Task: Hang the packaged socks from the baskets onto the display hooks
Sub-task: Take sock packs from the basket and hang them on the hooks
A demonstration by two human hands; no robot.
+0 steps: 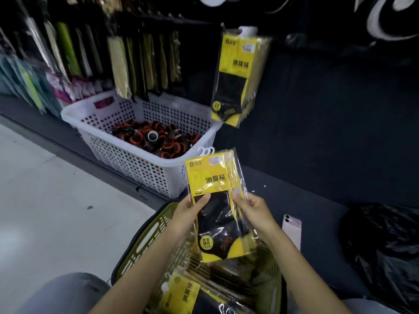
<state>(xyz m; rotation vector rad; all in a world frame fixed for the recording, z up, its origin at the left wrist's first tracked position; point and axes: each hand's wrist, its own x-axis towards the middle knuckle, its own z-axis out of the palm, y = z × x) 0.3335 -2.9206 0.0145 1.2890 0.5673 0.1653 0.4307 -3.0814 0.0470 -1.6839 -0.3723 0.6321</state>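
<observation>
Closest to the camera, an olive basket [145, 241] sits by the person's knee, full of loose sock packs [181, 295] in clear film with yellow cards. Just above it, both hands hold up a bundle of sock packs [213, 177], upright and facing the camera. The left hand [190, 214] grips the bundle's left edge, thumb on the front and fingers behind. The right hand [254, 209] pinches the right edge the same way. The front card reads "消臭袜" in bold black characters. A small logo line sits in its top corner and a round yellow sticker lower down (both too small to read). The black sock inside has orange lettering that I cannot make out. White plastic hangers [205, 151] stick out from the bundle's top.

To the right, a pale phone [292, 230] lies face down on the dark ledge [317, 200], and a crumpled black bag [383, 250] rests further right. Beyond the hands, a white basket [140, 164] on the same ledge holds black-and-orange rolled items [156, 137]. Higher up, hung sock packs [238, 71] carry the same "消臭袜" card. Rows of other hanging packs [140, 64] fill the rack to the left, their print blurred.
</observation>
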